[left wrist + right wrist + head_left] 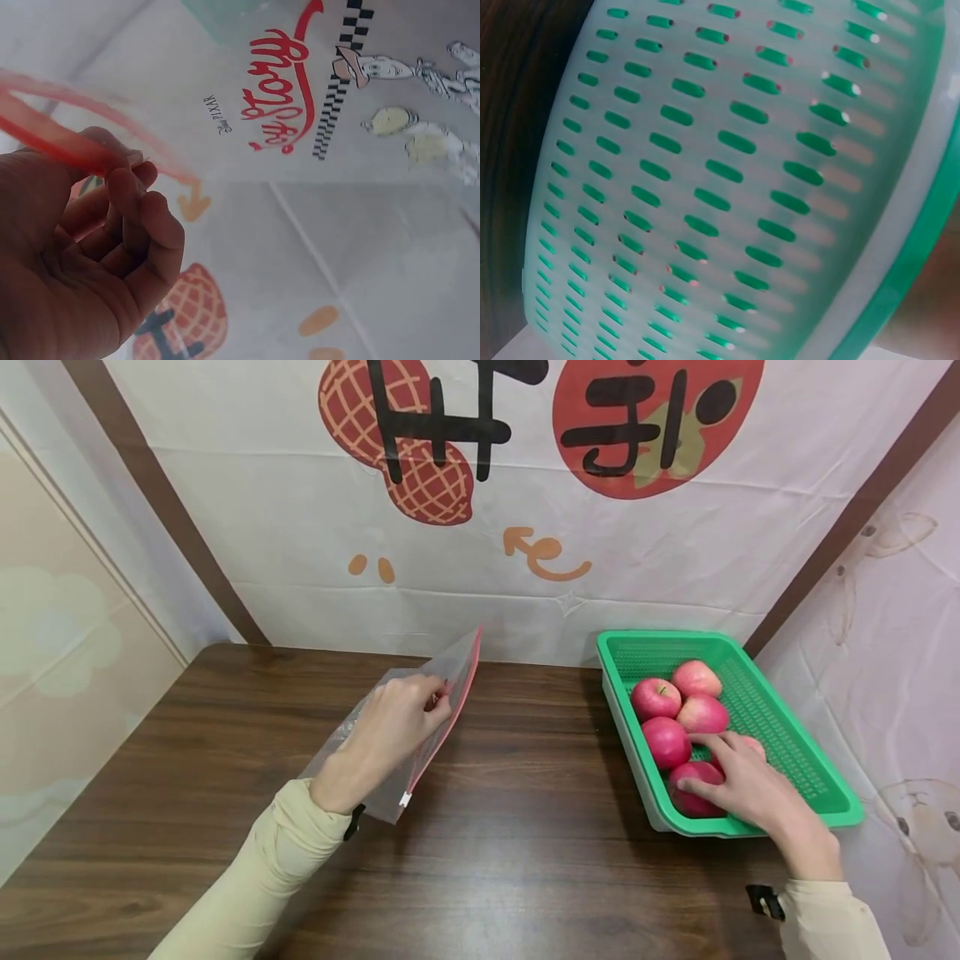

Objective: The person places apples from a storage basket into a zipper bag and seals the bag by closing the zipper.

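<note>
My left hand (393,714) pinches the clear slider bag (456,660) by its red edge (56,142); my right hand (753,789) reaches over apples (666,743) in the green basket (795,764), grip unclear.

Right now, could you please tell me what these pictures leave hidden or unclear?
Head view: one apple, partly hidden by the right hand.
Head view: part of the bag, behind the left hand.
Head view: wall lettering, cut off by the top edge.
Right wrist view: apples, mostly behind the basket.

Dark wood-grain tabletop (525,835) against a creased white printed backdrop (513,493) between brown strips (174,510)
</note>
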Demonstrator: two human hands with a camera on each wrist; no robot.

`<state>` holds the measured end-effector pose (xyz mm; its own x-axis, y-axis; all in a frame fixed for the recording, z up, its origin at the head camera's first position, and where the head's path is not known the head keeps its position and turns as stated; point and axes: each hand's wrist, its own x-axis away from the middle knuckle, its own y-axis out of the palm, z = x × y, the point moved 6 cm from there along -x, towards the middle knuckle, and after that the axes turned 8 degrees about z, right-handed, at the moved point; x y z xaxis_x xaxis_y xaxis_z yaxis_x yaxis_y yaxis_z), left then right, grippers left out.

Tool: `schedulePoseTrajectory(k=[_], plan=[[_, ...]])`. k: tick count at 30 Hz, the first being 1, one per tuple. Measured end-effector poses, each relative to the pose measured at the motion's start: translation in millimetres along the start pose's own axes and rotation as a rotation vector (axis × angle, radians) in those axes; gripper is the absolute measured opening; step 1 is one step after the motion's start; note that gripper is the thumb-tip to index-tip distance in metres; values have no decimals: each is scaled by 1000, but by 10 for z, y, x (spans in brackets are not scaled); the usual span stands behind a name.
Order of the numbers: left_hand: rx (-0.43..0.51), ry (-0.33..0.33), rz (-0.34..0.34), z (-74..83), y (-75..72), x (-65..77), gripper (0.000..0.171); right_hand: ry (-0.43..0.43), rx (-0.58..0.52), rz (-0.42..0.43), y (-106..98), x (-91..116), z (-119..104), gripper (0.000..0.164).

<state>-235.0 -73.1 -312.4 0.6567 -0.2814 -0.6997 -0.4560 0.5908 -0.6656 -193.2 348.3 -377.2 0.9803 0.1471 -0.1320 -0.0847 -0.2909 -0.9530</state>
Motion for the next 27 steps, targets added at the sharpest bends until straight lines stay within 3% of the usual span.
schedulePoseTrajectory(k=[9, 17, 27], plan=[[-12, 42, 49, 92, -209, -139, 12, -34, -10, -5, 65, -7, -6, 67], [-7, 20, 38, 83, -243, -185, 13, -21, -39, -32, 94, -12, -14, 49], [3, 13, 53, 77, -245, -194, 13, -41, -47, -80, 111, -15, -36, 58]])
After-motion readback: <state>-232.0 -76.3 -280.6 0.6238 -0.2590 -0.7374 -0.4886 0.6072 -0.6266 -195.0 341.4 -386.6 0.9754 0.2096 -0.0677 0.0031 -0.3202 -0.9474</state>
